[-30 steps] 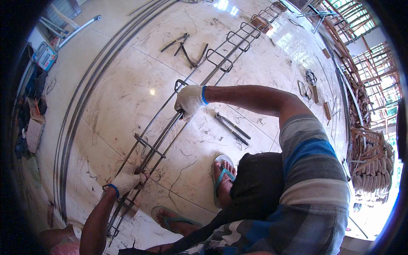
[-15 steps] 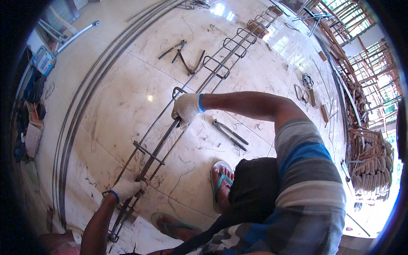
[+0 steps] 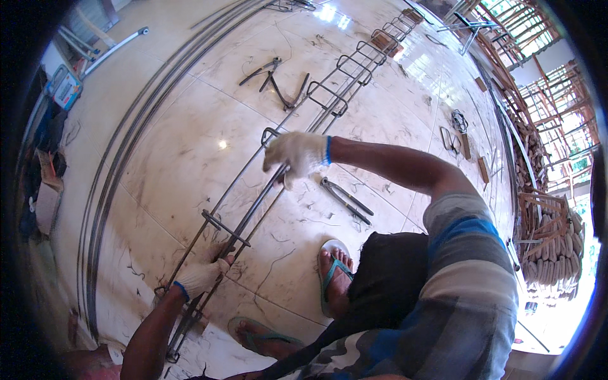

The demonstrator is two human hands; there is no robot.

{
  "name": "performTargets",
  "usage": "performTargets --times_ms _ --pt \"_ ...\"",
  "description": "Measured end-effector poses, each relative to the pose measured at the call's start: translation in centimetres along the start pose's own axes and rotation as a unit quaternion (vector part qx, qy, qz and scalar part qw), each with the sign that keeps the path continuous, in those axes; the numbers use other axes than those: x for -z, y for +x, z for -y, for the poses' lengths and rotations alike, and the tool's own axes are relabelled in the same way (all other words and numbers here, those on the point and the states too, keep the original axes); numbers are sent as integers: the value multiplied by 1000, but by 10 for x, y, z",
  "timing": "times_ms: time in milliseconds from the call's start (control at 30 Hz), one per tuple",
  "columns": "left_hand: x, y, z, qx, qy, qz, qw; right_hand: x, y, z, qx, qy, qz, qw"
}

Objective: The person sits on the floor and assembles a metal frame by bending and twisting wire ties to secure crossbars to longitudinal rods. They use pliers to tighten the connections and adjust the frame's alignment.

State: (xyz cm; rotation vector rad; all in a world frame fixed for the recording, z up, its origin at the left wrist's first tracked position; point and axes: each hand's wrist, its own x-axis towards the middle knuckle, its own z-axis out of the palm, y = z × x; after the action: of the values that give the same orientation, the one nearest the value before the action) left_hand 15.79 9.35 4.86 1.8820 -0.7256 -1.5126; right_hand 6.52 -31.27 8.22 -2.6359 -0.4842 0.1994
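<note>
Head view, looking down at a pale tiled floor (image 3: 190,158). A long rebar cage (image 3: 253,209) of thin steel rods and square stirrups lies on the floor, running from near left to far right.

The right hand (image 3: 296,155), in a white work glove with a blue cuff, is closed around the upper rods of the cage near the middle of the picture. The left hand (image 3: 201,276), gloved the same way, is curled around the rods at the near left, just beside a loose stirrup (image 3: 225,228) that sits tilted across them.

Just right of the right hand, a pair of pincers (image 3: 345,199) lies on the floor, apart from the cage. Two feet in green flip-flops (image 3: 332,278) stand on the tiles near the cage's right side.

Farther off, bent rod pieces (image 3: 278,82) lie left of the cage. A bundle of long straight rods (image 3: 120,171) curves along the left edge of the floor. At the far left sits a small blue box (image 3: 63,88); its contents cannot be made out. At the right, stacked timber (image 3: 551,247) borders the floor.
</note>
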Motion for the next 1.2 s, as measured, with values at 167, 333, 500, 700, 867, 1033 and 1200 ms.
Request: performTargets --times_ms 167,333,500,700,867,1033,1200 --pt "0 30 -24 -60 32 16 998 58 -69 -109 -282 -172 -567 755" --pt "4 25 -48 47 35 28 998 58 -118 -264 -532 311 -609 500" --pt "3 21 -35 48 43 10 998 32 -115 -315 -346 637 -584 364" --pt "20 15 0 117 47 40 991 24 -92 -300 -254 623 -645 363" --pt "28 -1 -4 158 105 87 978 34 -99 -307 -231 615 -691 302" --pt "26 -2 -16 153 -9 91 984 37 -135 -317 -220 633 -681 297" --pt "23 7 -21 187 -63 115 974 39 -149 -318 -233 641 -660 316"
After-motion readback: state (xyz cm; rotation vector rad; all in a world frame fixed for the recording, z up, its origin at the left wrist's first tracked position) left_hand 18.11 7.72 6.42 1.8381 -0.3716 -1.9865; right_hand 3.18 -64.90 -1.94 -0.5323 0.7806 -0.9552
